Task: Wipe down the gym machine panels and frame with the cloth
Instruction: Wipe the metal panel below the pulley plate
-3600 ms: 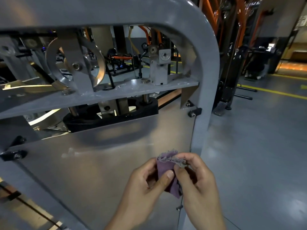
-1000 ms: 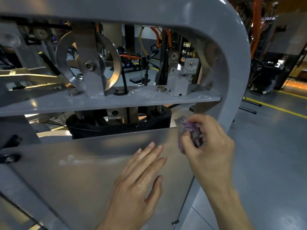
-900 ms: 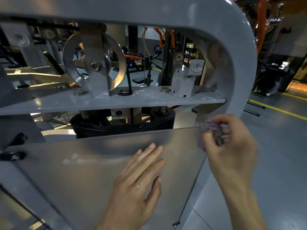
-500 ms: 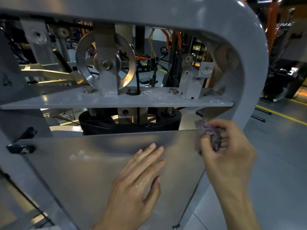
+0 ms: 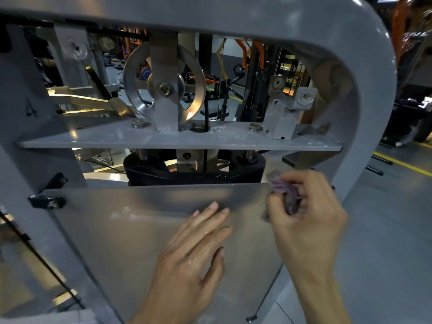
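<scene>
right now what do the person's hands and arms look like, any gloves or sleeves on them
Both are bare. The left hand wears no glove, and its back glistens with a wet sheen. The right hand is also ungloved. The forearms show no sleeve down to the frame edge, and no watch or ring can be seen on either.

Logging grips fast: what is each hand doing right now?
Left hand: open, fingers straight, flat on the brushed metal panel.
Right hand: closed around the crumpled purple cloth at the panel's upper right corner.
</scene>
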Demonstrator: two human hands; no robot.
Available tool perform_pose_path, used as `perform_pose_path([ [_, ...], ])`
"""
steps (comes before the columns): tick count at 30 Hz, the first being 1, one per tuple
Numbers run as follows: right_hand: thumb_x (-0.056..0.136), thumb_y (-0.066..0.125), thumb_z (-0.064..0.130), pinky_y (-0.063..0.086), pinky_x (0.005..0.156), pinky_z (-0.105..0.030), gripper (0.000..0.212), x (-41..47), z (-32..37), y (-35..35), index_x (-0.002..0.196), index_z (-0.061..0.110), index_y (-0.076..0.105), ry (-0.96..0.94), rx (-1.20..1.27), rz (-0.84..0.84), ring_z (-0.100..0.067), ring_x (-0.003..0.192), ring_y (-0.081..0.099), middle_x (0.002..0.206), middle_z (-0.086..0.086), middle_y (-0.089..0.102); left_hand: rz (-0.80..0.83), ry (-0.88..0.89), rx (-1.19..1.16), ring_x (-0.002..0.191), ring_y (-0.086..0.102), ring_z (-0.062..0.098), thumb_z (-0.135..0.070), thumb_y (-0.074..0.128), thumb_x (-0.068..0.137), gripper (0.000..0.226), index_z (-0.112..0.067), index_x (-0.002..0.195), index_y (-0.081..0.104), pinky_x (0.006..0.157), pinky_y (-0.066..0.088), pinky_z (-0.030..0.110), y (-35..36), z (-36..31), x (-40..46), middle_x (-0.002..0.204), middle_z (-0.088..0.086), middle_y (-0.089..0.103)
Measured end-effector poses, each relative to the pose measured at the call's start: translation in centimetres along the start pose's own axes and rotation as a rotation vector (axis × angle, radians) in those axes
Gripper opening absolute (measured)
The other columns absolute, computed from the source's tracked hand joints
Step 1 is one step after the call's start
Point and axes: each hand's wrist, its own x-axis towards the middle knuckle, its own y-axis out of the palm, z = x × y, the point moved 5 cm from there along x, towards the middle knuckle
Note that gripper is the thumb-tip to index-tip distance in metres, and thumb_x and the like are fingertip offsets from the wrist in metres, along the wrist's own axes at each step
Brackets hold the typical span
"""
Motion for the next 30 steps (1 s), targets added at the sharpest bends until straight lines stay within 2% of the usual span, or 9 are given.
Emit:
perform_pose_path([
  [5,0.076,0.074,-0.002,0.042,0.073,-0.010,0.022,-1.1,3.3,2.6,0.091,0.013,0.069,-0.143,0.091,0.170,-0.001,0.080,0.056,0.090,0.007,0.062,-0.015,-0.014,-0.018,0.142,0.051,0.021,-0.010,0.062,0.093,0.032,-0.010,0.122,0.074,0.115,0.043,0.044,-0.4,-0.1,0.1,0.145,-0.001,0.061],
  [9,0.068,0.078,-0.011,0.037,0.065,-0.002,0.031,-0.1,0.3,0.1,0.086,0.011,0.067,-0.014,0.029,0.040,0.003,0.075,0.055,0.084,0.003,0.060,-0.044,-0.045,-0.023,0.140,0.053,0.022,-0.010,0.061,0.094,0.027,-0.008,0.117,0.076,0.115,0.043,0.042,-1.2,0.2,-0.2,0.140,-0.001,0.064],
  [12,0.071,0.077,-0.005,0.039,0.065,-0.011,0.025,-0.5,1.9,1.1,0.087,0.012,0.067,-0.070,0.021,0.052,-0.003,0.074,0.052,0.085,0.004,0.060,-0.058,-0.051,-0.015,0.140,0.054,0.022,-0.009,0.061,0.093,0.025,-0.008,0.113,0.077,0.115,0.043,0.042,-1.7,0.4,-0.4,0.138,-0.001,0.065],
  [15,0.073,0.074,-0.002,0.040,0.070,-0.009,0.022,-1.7,5.2,3.8,0.087,0.014,0.068,-0.170,0.108,0.150,-0.002,0.078,0.054,0.089,0.007,0.060,-0.066,-0.067,-0.003,0.139,0.054,0.022,-0.008,0.061,0.092,0.028,-0.009,0.115,0.077,0.115,0.043,0.042,-2.0,0.5,-0.5,0.138,-0.001,0.065],
  [18,0.072,0.076,-0.003,0.039,0.072,-0.006,0.025,-1.7,5.0,3.9,0.088,0.014,0.068,-0.183,0.150,0.201,0.003,0.079,0.052,0.089,0.008,0.060,-0.069,-0.084,0.002,0.139,0.054,0.022,-0.008,0.060,0.093,0.027,-0.009,0.114,0.077,0.115,0.044,0.042,-2.3,0.6,-0.7,0.138,-0.002,0.065],
  [20,0.070,0.078,-0.006,0.039,0.070,-0.005,0.028,-1.1,3.1,2.6,0.087,0.013,0.067,-0.128,0.122,0.146,0.004,0.076,0.050,0.086,0.008,0.059,-0.066,-0.090,0.004,0.139,0.054,0.022,-0.008,0.060,0.093,0.025,-0.009,0.112,0.077,0.114,0.044,0.043,-2.5,0.9,-0.9,0.136,-0.002,0.066],
  [23,0.069,0.078,-0.008,0.042,0.066,-0.014,0.029,-0.5,1.5,1.4,0.087,0.012,0.067,-0.025,0.082,0.057,-0.003,0.072,0.053,0.083,0.007,0.059,-0.070,-0.104,0.015,0.139,0.054,0.021,-0.008,0.060,0.094,0.024,-0.009,0.110,0.077,0.115,0.043,0.041,-2.6,1.2,-1.0,0.135,-0.003,0.066],
  [27,0.070,0.077,-0.006,0.039,0.073,-0.004,0.028,-1.5,5.4,4.1,0.089,0.014,0.069,-0.139,0.167,0.146,0.005,0.077,0.052,0.088,0.011,0.061,-0.095,-0.102,0.017,0.137,0.056,0.020,-0.008,0.060,0.094,0.023,-0.009,0.107,0.078,0.115,0.043,0.039,-2.7,1.1,-0.8,0.132,-0.001,0.068],
  [30,0.074,0.077,-0.002,0.043,0.077,-0.004,0.028,-1.5,5.7,4.3,0.095,0.016,0.072,-0.150,0.223,0.203,0.010,0.084,0.057,0.093,0.016,0.063,-0.102,-0.104,0.020,0.137,0.056,0.020,-0.008,0.059,0.094,0.024,-0.009,0.107,0.078,0.114,0.044,0.038,-2.9,1.0,-0.8,0.131,0.000,0.068],
])
